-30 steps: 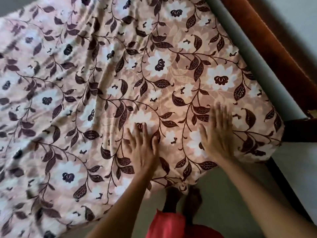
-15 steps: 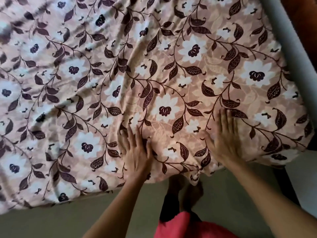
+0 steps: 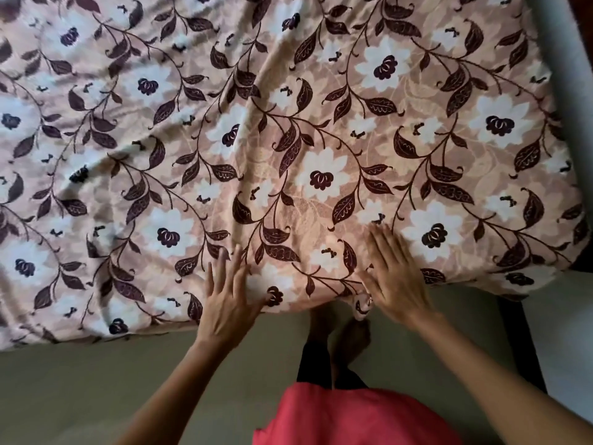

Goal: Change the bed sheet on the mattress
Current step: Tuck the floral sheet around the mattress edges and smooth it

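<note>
- Your floral bed sheet [image 3: 288, 139] lies spread over the mattress, which is hidden beneath it. Its hem hangs over the near edge, above the floor [image 3: 96, 396].
- Your 2 hands are open. The left hand [image 3: 224, 303] and right hand [image 3: 396, 281] lie flat on the sheet at the near edge, fingers straight, gripping nothing.
- This looks like the smoothing step, as creases run across the left half.
- Next, you likely need to sweep outward over those creases, then tuck in the near hem.
</note>
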`<act>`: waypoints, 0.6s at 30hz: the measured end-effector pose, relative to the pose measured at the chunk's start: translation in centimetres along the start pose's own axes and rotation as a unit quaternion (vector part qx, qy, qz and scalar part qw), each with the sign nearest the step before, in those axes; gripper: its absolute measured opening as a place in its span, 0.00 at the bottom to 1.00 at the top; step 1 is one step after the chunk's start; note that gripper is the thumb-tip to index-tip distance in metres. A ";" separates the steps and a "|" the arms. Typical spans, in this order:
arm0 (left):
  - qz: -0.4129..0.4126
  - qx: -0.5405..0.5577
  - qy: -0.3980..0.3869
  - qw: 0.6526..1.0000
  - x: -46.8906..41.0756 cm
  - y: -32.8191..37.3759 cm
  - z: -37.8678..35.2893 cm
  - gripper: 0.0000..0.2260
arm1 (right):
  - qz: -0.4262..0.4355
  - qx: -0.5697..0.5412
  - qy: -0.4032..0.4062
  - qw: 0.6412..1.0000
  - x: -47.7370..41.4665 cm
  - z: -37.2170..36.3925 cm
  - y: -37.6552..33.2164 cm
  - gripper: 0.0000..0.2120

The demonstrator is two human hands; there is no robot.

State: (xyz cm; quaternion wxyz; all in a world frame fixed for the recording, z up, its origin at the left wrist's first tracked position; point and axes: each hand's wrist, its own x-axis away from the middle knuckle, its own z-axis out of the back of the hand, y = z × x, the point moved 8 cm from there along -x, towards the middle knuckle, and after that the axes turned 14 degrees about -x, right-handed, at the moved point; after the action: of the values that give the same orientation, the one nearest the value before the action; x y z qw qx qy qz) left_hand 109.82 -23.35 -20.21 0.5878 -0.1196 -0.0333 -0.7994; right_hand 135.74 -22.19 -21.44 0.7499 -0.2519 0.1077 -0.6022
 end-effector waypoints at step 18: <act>0.196 0.111 0.022 0.974 -2.1 -0.6 0.7 0.24 | -0.035 0.020 -0.008 0.999 -1.3 -0.9 0.2 0.31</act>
State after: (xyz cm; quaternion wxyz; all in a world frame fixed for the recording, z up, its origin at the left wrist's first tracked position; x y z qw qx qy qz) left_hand 109.95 -21.09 -20.00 0.7429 -0.0404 -0.0846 -0.6628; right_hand 135.20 -21.13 -22.50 0.7341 -0.2448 0.0806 -0.6283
